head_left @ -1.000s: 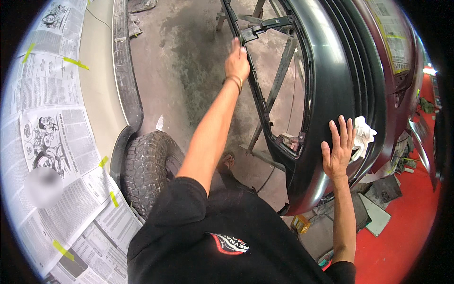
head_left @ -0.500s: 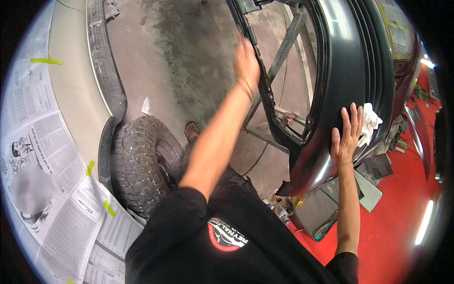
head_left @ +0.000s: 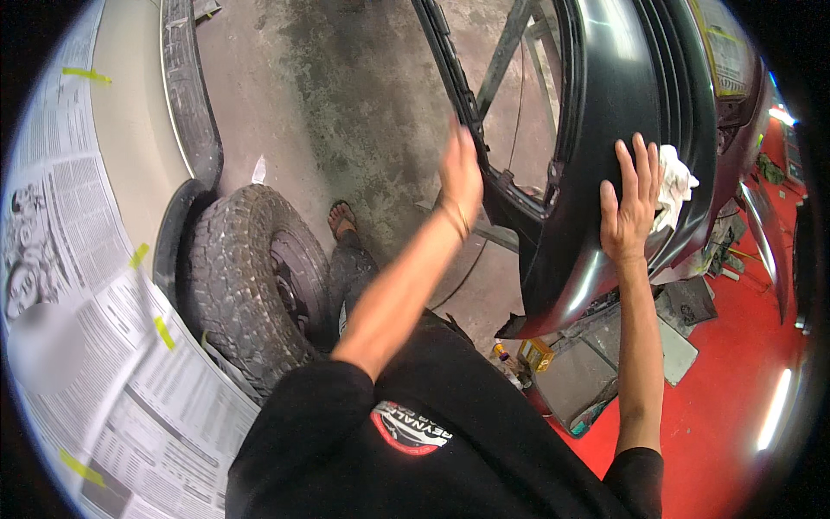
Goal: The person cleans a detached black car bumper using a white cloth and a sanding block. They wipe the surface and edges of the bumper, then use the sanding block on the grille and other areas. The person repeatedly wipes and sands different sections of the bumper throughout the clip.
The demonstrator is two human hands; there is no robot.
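I judge the satin-black, curved plastic bumper (head_left: 605,104) on the right light, semi-stiff and slippery, best held by its narrow left rim (head_left: 453,69); my right grip (head_left: 629,208) lies spread on it beside a crumpled white cloth (head_left: 674,186), my blurred left grip's (head_left: 461,177) closure I cannot tell.

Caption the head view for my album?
Right hand on black car panel, white cloth alongside; left hand near the panel's edge.

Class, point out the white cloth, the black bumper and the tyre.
White cloth (head_left: 674,186): head view, its crumpled middle.
Black bumper (head_left: 607,112): head view, its smooth outer face.
Tyre (head_left: 235,272): head view, its tread.
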